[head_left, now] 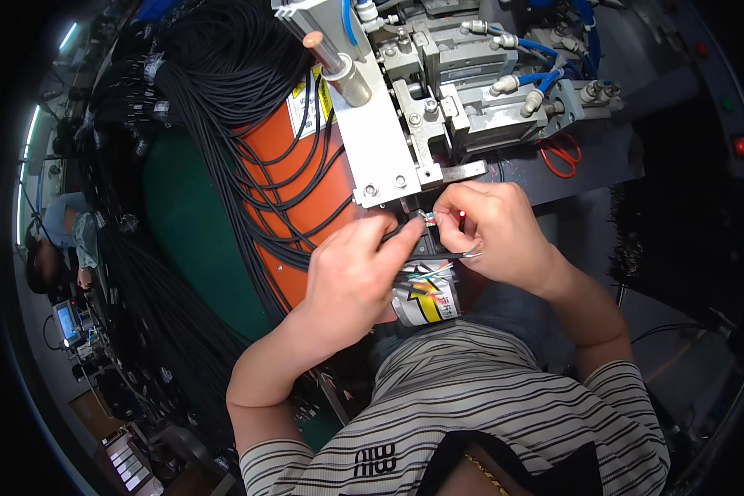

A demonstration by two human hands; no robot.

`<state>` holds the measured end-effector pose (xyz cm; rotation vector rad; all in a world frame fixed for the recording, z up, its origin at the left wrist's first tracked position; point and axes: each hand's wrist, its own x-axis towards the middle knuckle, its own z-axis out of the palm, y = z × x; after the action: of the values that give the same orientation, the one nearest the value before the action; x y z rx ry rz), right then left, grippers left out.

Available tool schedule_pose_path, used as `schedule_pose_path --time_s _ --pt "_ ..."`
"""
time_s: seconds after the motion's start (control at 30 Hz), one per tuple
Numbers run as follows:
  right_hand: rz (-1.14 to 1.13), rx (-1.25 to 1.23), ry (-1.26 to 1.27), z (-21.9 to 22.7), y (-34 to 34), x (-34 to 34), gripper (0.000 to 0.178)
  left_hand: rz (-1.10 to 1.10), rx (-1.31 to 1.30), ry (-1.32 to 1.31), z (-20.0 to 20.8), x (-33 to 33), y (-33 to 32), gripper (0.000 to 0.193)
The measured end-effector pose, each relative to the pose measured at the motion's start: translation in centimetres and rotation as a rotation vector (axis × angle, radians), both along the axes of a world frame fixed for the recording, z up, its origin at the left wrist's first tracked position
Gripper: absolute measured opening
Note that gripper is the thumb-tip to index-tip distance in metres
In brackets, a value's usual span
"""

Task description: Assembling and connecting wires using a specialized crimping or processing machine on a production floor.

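Note:
My left hand is closed with thumb and forefinger on a black cable, right at the front of the metal clamping machine. From this cable, short coloured wires stick out to the right. The fingertips of my right hand pinch together at these wires, partly hiding them. Below the hands, other stripped cable ends with fanned coloured wires lie over a silver, cylinder-like object with a yellow arrow label. Exactly how the wires sit in the machine is hidden by my fingers.
A thick bundle of black cables runs down the left over an orange-red board and a green surface. Red-handled scissors lie right of the machine, below blue air hoses. Another person is at the far left.

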<state>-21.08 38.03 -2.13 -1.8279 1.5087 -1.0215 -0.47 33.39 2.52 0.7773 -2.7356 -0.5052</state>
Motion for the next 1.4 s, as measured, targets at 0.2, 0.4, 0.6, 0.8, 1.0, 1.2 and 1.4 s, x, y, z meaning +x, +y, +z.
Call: schedule_pose_path --time_s 0.2,0.4,0.6,0.8,1.0,1.2,1.4 --pt "-0.034 0.192 -0.234 -0.4 1.0 -0.1 0.014 0.096 -0.128 0.105 -1.6 2.6 -0.1 0.045" --pt "0.032 0.109 -0.76 1.2 2.6 1.2 0.02 0.092 -0.048 0.155 -1.3 2.2 -0.2 0.041" --pt "-0.011 -0.046 -0.463 0.9 1.6 1.8 0.016 -0.016 0.247 0.317 0.1 0.6 -0.3 0.022" --pt "0.147 0.568 -1.249 1.0 1.2 0.3 0.02 0.03 0.272 0.334 -0.6 0.5 -0.2 0.018" --pt "0.043 0.014 -0.615 -0.6 1.8 1.5 0.013 -0.013 0.171 0.357 -1.1 -0.3 0.1 0.022" --pt "-0.177 -0.468 -0.142 -0.2 1.6 3.6 0.039 0.071 0.189 0.317 -0.6 -0.6 0.5 0.013" --pt "-0.015 -0.166 -0.536 0.0 1.8 2.0 0.028 0.055 0.126 0.358 -1.0 -1.1 0.3 0.006"
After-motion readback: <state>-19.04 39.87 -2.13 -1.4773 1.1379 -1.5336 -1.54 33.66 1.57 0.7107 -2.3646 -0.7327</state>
